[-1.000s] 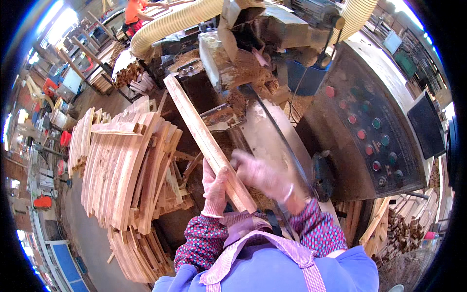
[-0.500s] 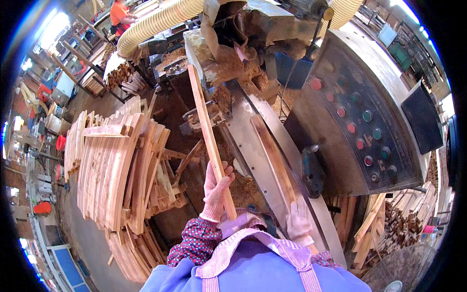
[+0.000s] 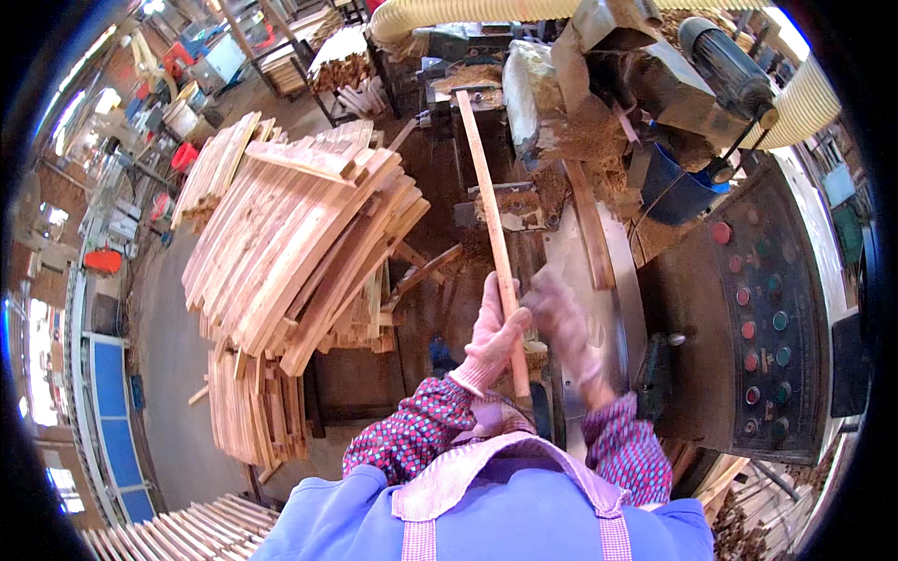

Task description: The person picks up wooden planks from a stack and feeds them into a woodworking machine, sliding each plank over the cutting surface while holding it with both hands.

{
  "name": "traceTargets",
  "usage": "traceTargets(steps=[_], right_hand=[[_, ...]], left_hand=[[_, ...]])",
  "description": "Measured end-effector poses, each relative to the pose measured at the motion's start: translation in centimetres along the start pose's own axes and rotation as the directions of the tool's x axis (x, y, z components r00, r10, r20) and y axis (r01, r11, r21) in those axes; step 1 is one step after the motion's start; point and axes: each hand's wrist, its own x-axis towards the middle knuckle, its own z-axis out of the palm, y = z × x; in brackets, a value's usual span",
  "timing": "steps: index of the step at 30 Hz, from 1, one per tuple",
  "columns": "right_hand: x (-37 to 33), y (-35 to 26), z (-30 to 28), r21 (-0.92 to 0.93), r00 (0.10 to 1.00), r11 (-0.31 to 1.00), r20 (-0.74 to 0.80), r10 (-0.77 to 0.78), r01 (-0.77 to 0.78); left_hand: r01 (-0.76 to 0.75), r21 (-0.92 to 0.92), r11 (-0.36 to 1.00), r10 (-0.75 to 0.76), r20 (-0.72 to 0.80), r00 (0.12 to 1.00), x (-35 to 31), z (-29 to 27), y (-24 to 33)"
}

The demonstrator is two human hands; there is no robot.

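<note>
My left hand (image 3: 496, 338), in a pale pink work glove, is closed around a long narrow wooden strip (image 3: 487, 201). The strip points away from me, its near end just below my hand. My right hand (image 3: 564, 323), gloved alike, is beside the strip near my left hand; motion smears its fingers, and whether it touches the strip cannot be made out. A second wooden strip (image 3: 589, 226) lies on the metal machine bed (image 3: 613, 327) to the right, its far end hidden under the sawdust-covered machine head (image 3: 585, 131). Neither hand is on it.
A tall stack of wooden strips (image 3: 290, 234) stands to my left. On the right is a control panel (image 3: 762, 309) with red and green buttons. A blue bucket (image 3: 678, 187), a motor (image 3: 725, 65) and a ribbed hose (image 3: 486, 11) are around the machine. More strips (image 3: 187, 528) lie lower left.
The view has swung left. The strip on the machine bed has slid farther toward the machine head. My right hand has left the bed's near part and come beside the held strip.
</note>
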Motion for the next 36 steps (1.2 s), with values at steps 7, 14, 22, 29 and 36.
traceTargets(steps=[7,14,22,29,36], right_hand=[[-16.4,-5.6,-4.2,0.049,0.86,0.86,0.082,0.503,-0.507],[-26.7,-1.1,-4.1,-0.719,0.937,0.616,-0.15,0.315,-0.321],[-2.1,7.6,-2.3,-0.793,0.968,0.556,-0.216,0.127,-0.25],[6.9,3.8,-2.1,-0.347,0.899,0.937,-0.421,-0.122,-0.036],[-1.9,-13.8,1.7,0.662,0.985,0.737,0.169,0.03,-0.136]], left_hand=[[-0.258,0.922,0.287,0.284,0.175,0.942,6.8,-5.7,9.9],[0.496,0.842,-0.213,0.554,-0.314,0.771,24.9,-25.7,24.1],[0.559,0.792,-0.246,0.106,-0.551,0.827,31.2,-45.2,29.8],[-0.033,0.1,0.994,0.064,-0.332,0.941,15.3,-19.9,23.0],[-0.144,-0.116,0.983,0.144,-0.006,0.99,2.8,-2.0,8.0]])
